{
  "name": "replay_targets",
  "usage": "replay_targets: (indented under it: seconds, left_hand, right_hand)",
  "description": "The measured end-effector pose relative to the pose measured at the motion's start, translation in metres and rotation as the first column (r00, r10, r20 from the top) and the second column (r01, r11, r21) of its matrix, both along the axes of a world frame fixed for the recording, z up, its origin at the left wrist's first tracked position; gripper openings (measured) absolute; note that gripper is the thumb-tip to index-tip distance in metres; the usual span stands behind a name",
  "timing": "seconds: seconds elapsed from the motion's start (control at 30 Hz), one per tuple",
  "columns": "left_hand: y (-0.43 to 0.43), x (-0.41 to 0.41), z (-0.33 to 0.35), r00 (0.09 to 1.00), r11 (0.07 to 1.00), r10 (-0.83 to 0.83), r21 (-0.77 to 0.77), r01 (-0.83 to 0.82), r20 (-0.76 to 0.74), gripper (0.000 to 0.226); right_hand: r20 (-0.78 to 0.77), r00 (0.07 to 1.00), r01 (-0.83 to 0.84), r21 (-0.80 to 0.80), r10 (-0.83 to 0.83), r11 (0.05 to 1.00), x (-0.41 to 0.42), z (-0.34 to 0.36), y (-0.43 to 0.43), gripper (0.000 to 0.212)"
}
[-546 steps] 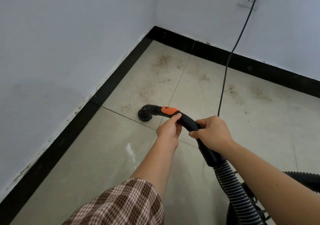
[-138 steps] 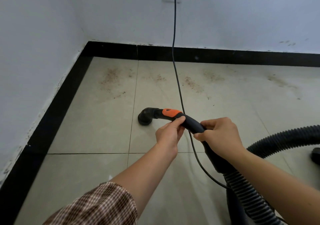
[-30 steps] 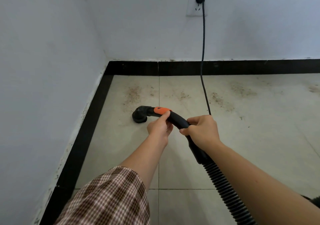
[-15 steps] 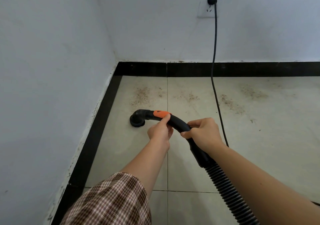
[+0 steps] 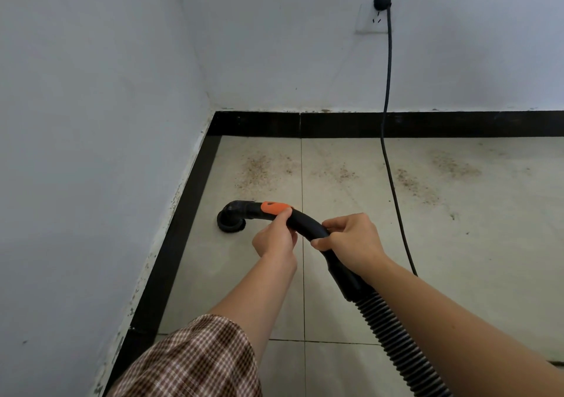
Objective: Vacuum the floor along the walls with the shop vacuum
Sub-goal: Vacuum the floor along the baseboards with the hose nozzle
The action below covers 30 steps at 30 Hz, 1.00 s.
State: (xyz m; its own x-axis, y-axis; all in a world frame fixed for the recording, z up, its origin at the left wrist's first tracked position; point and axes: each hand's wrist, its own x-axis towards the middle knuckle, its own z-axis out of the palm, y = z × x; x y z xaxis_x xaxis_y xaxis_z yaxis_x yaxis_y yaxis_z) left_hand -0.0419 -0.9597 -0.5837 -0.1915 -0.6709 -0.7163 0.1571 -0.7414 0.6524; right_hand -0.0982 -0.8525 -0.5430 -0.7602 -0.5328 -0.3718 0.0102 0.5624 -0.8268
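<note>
Both hands hold the shop vacuum's black curved handle (image 5: 308,224). The left hand (image 5: 276,238) pinches it just behind the orange slider (image 5: 274,207), fingers (image 5: 285,216) curled round the tube; the right hand (image 5: 351,245) grasps it further back, fingers wrapped tight, just ahead of the ribbed hose (image 5: 393,338). The round brush nozzle (image 5: 230,221) sits on the floor (image 5: 473,259) beside the left baseboard (image 5: 183,229), short of the corner. Brown grit (image 5: 259,167) lies along the floor's far edge. A power cord (image 5: 389,91) hangs from the wall outlet (image 5: 367,15).

White walls (image 5: 91,91), black skirting (image 5: 457,124) — dusty tiled floor (image 5: 476,262).
</note>
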Motion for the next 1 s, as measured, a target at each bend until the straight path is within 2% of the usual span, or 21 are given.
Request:
replay_targets:
  seconds: [0.17, 0.3, 0.43, 0.53, 0.7, 1.0]
  left_hand:
    - [-0.010, 0.005, -0.003, 1.000, 1.000, 0.008, 0.007, -0.008, -0.004, 0.014]
    - [-0.022, 0.011, -0.007, 1.000, 1.000, 0.014, -0.008, -0.014, 0.000, 0.014]
    - [-0.036, 0.018, -0.010, 1.000, 0.999, 0.021, -0.026, -0.021, -0.007, 0.012]
    - [-0.045, 0.023, -0.011, 1.000, 0.999, 0.008, -0.031, -0.008, -0.020, 0.012]
    - [-0.058, 0.028, -0.015, 0.999, 0.999, -0.003, -0.037, 0.001, -0.054, 0.010]
    - [-0.062, 0.026, -0.015, 0.996, 0.999, -0.020, -0.045, 0.016, -0.090, 0.008]
  right_hand:
    - [-0.002, 1.000, 0.013, -0.017, -0.013, 1.000, 0.007, -0.006, -0.011, 0.025]
    - [0.005, 1.000, 0.005, -0.035, -0.005, 0.999, 0.012, -0.010, -0.022, 0.033]
    - [-0.024, 1.000, -0.017, -0.061, 0.015, 0.998, 0.019, -0.013, -0.034, 0.020]
    - [-0.051, 0.998, -0.027, -0.063, 0.024, 0.998, 0.025, -0.015, -0.043, 0.030]
    - [-0.087, 0.995, -0.061, -0.073, 0.054, 0.995, 0.032, -0.022, -0.053, 0.009]
    - [-0.162, 0.983, -0.094, -0.058, 0.083, 0.994, 0.034, -0.021, -0.056, 0.005]
